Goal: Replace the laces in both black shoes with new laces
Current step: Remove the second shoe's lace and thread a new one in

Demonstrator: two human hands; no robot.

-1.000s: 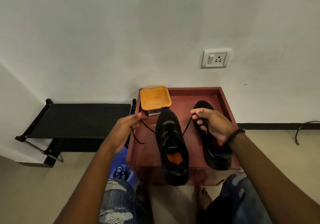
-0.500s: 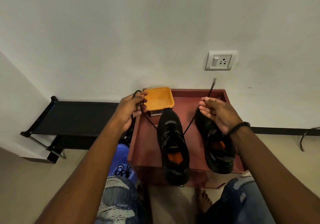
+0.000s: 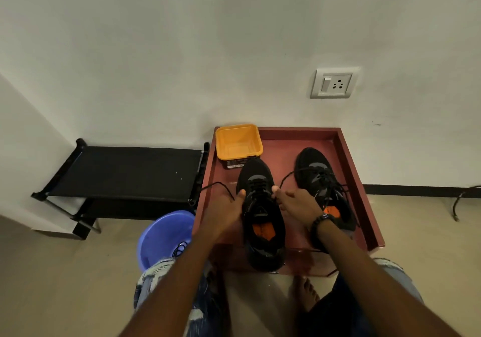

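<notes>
Both hands work at the near black fabric shoe (image 3: 263, 214), which stands on the dark red wooden tray table (image 3: 348, 159) beside the second black shoe (image 3: 320, 180). My left hand (image 3: 226, 209) pinches one end of the thin black lace (image 3: 221, 187), and the right hand (image 3: 296, 202) pinches the other end; each end curves away loosely. I judge the lace light, soft and floppy, so it is best held near its stiff tip when threading.

Two shoes (image 3: 263, 214) side by side on table (image 3: 286, 139), tub (image 3: 239, 141) behind, bucket (image 3: 161, 235) left.
</notes>
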